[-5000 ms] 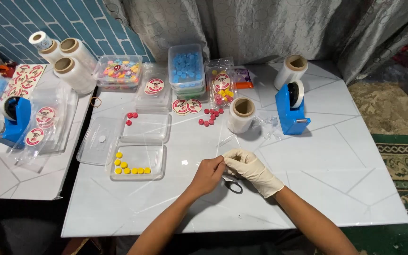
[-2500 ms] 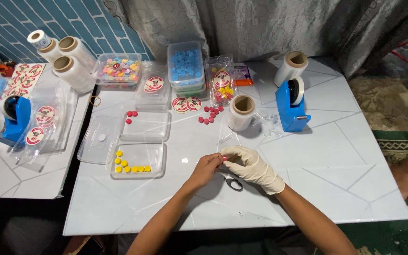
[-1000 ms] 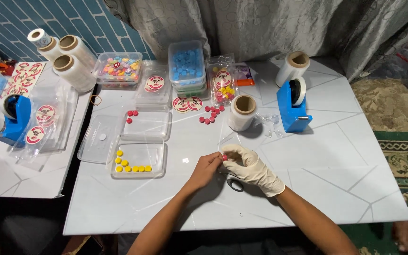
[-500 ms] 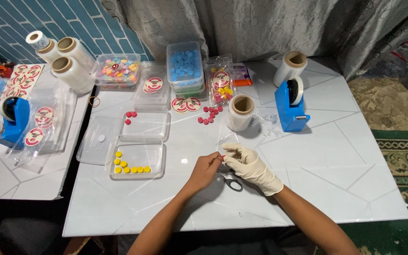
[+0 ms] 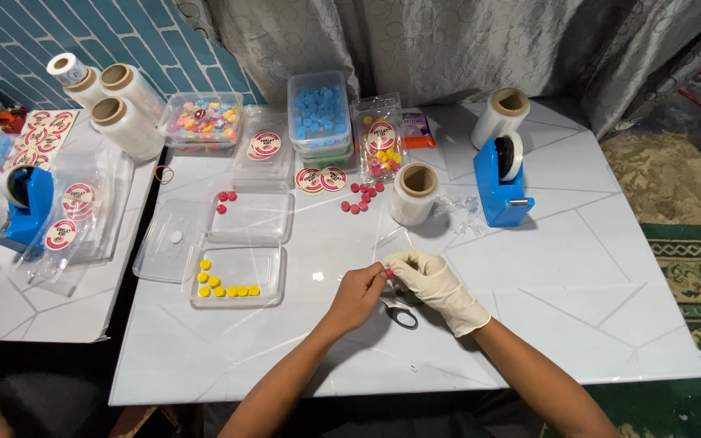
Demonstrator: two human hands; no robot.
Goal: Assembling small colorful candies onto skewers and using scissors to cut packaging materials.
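My bare left hand (image 5: 356, 294) and my white-gloved right hand (image 5: 429, 280) meet over the white table, pinching a small red round candy (image 5: 388, 273) between their fingertips. Clear wrap around it is hard to make out. Black-handled scissors (image 5: 400, 312) lie on the table just under my hands. To the left, a clear tray (image 5: 237, 277) holds several yellow candies, and another clear tray (image 5: 251, 215) behind it has red candies at its corner. Loose red candies (image 5: 360, 199) lie near a roll of clear film (image 5: 415, 193).
A blue tape dispenser (image 5: 501, 178) and another film roll (image 5: 501, 115) stand at the right. Tubs of blue candies (image 5: 319, 111) and mixed candies (image 5: 201, 121), round stickers (image 5: 320, 179) and a bag of sweets (image 5: 380, 146) line the back. A second table (image 5: 34, 268) with rolls and stickers is left.
My hands have stayed in the same spot, fingers working at the small red candy. Nothing else on the table has moved.
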